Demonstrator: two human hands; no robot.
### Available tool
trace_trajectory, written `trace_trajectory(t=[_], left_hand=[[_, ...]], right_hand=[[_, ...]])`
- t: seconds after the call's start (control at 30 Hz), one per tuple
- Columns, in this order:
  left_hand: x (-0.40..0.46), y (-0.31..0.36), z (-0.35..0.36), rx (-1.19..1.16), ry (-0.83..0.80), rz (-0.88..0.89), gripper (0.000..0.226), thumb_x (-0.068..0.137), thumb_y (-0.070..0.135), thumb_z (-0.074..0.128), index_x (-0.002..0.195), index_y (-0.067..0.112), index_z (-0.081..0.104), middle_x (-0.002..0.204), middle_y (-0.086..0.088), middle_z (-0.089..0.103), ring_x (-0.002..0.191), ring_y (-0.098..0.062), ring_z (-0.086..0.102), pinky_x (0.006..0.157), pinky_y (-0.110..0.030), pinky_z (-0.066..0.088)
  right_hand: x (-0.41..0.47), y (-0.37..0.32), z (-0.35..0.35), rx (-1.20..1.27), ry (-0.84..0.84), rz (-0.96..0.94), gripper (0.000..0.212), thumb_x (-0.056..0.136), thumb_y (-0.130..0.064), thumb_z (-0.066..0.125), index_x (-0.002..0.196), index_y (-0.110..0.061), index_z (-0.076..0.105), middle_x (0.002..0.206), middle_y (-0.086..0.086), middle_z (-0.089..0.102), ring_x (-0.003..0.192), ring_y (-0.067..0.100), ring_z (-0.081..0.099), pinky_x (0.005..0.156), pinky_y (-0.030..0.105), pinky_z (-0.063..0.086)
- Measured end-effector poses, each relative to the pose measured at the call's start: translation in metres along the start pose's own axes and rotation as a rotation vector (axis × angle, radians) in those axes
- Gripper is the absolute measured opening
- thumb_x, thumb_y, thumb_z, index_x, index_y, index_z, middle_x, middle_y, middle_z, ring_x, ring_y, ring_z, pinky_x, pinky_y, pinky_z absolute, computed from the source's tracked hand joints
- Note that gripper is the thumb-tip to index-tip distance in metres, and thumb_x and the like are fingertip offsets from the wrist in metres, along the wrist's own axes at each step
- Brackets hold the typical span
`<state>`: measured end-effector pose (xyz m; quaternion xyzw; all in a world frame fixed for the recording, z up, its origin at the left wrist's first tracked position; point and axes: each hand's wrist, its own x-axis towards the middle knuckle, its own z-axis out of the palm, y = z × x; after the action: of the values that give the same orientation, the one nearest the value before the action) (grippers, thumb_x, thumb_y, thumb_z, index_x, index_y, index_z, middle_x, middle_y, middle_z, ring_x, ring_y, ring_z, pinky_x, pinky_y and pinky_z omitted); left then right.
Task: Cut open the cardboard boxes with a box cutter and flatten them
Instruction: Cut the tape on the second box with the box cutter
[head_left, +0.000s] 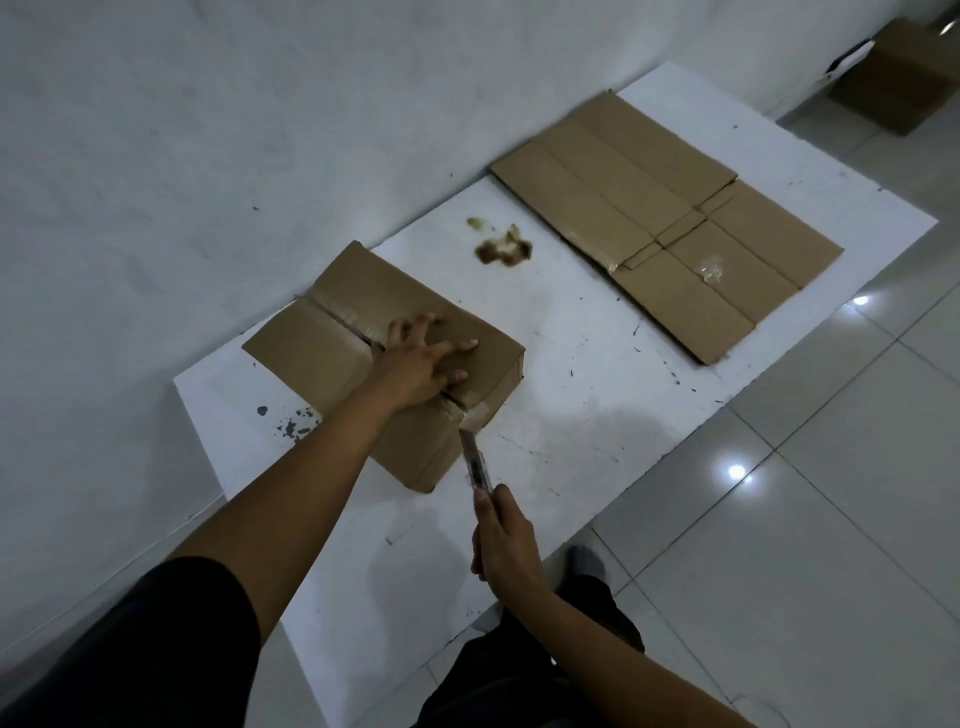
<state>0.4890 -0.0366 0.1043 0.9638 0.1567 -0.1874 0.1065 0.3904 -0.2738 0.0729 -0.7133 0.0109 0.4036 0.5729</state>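
Cardboard sheet (670, 223) at two o'clock lies flattened already. Left hand (423, 361) presses flat-fingered on the box (332, 353); right hand (501, 535) grips the cutter (475, 462) at its taped seam, flattening still ahead.

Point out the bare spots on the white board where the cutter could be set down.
Bare board lies between the uncut box and the flattened cardboard, below the brown stain. More lies along the near edge. It is crowded at the box's near corner, where the box cutter works.
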Motion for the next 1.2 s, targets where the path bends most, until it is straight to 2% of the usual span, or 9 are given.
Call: trace_trajectory(t=[0.13, 0.33, 0.43, 0.6, 0.77, 0.83, 0.93, 1.1, 1.2], left_hand=[[-0.007, -0.013, -0.011, -0.059, 0.020, 0.013, 0.058, 0.089, 0.071, 0.046, 0.144, 0.057, 0.033, 0.158, 0.004, 0.021, 0.141, -0.036, 0.018, 0.111, -0.058, 0.029], [-0.015, -0.063, -0.013, -0.153, 0.192, -0.108, 0.089, 0.067, 0.089, 0.039, 0.143, 0.044, 0.042, 0.154, 0.000, 0.037, 0.145, -0.026, 0.025, 0.116, -0.053, 0.023], [-0.018, -0.091, -0.012, -0.216, 0.120, -0.247, 0.096, 0.066, 0.093, 0.046, 0.149, 0.047, 0.028, 0.163, 0.000, 0.017, 0.150, -0.031, 0.012, 0.117, -0.059, 0.018], [-0.029, -0.099, -0.004, -0.273, 0.035, -0.448, 0.117, 0.057, 0.101, 0.043, 0.152, 0.051, -0.005, 0.163, -0.010, -0.020, 0.150, -0.041, -0.009, 0.110, -0.073, 0.002], [-0.035, -0.112, -0.014, -0.260, 0.138, -0.566, 0.140, 0.046, 0.105, 0.042, 0.156, 0.036, -0.010, 0.164, -0.017, -0.011, 0.151, -0.040, -0.006, 0.114, -0.069, 0.003], [-0.033, -0.132, -0.020, -0.259, 0.141, -0.611, 0.143, 0.043, 0.105, 0.040, 0.157, 0.032, -0.006, 0.165, -0.018, 0.001, 0.150, -0.041, 0.002, 0.115, -0.069, 0.007], [-0.036, -0.155, -0.025, -0.225, 0.138, -0.593, 0.136, 0.045, 0.105, 0.042, 0.156, 0.036, 0.004, 0.159, -0.015, 0.025, 0.144, -0.041, 0.028, 0.111, -0.070, 0.017], [-0.057, -0.157, -0.026, -0.212, 0.171, -0.615, 0.123, 0.055, 0.099, 0.049, 0.154, 0.036, 0.013, 0.154, -0.016, 0.035, 0.137, -0.043, 0.038, 0.107, -0.064, 0.025], [-0.074, -0.156, -0.012, -0.366, 0.166, -0.609, 0.117, 0.062, 0.091, 0.058, 0.154, 0.029, 0.023, 0.153, -0.014, 0.039, 0.136, -0.039, 0.042, 0.107, -0.058, 0.033]], right_hand=[[0.009, -0.015, -0.013, 0.068, 0.022, -0.017, 0.031, 0.105, -0.043, 0.039, 0.098, -0.013, 0.045, 0.072, 0.015, 0.062, 0.055, 0.024, 0.058, 0.053, 0.042, 0.054], [0.015, -0.043, -0.013, 0.408, -0.082, 0.204, 0.030, 0.099, -0.056, 0.040, 0.107, -0.028, 0.046, 0.121, 0.015, 0.064, 0.100, 0.038, 0.069, 0.069, 0.058, 0.060], [0.018, -0.047, 0.003, 0.533, -0.113, 0.333, 0.052, 0.096, -0.062, 0.040, 0.128, -0.021, 0.040, 0.137, 0.022, 0.052, 0.109, 0.046, 0.062, 0.075, 0.067, 0.055], [0.026, -0.057, 0.022, 0.600, -0.166, 0.403, 0.050, 0.095, -0.065, 0.038, 0.133, -0.033, 0.035, 0.149, 0.021, 0.039, 0.116, 0.047, 0.057, 0.081, 0.071, 0.052], [0.029, -0.058, 0.030, 0.563, -0.156, 0.405, 0.061, 0.094, -0.065, 0.040, 0.146, -0.035, 0.029, 0.155, 0.014, 0.031, 0.102, 0.042, 0.058, 0.080, 0.070, 0.052], [0.029, -0.060, 0.033, 0.570, -0.144, 0.383, 0.063, 0.094, -0.063, 0.042, 0.149, -0.037, 0.026, 0.159, 0.011, 0.026, 0.116, 0.048, 0.052, 0.083, 0.069, 0.052], [0.028, -0.064, 0.034, 0.593, -0.106, 0.348, 0.068, 0.093, -0.060, 0.046, 0.152, -0.034, 0.025, 0.161, 0.010, 0.025, 0.135, 0.051, 0.040, 0.085, 0.065, 0.054], [0.032, -0.061, 0.021, 0.409, -0.010, 0.247, 0.072, 0.092, -0.066, 0.045, 0.152, -0.028, 0.029, 0.154, 0.012, 0.037, 0.125, 0.042, 0.052, 0.078, 0.050, 0.061], [0.038, -0.059, 0.002, 0.287, 0.080, 0.099, 0.070, 0.089, -0.072, 0.042, 0.143, -0.028, 0.039, 0.143, 0.009, 0.048, 0.118, 0.032, 0.057, 0.072, 0.041, 0.061]])
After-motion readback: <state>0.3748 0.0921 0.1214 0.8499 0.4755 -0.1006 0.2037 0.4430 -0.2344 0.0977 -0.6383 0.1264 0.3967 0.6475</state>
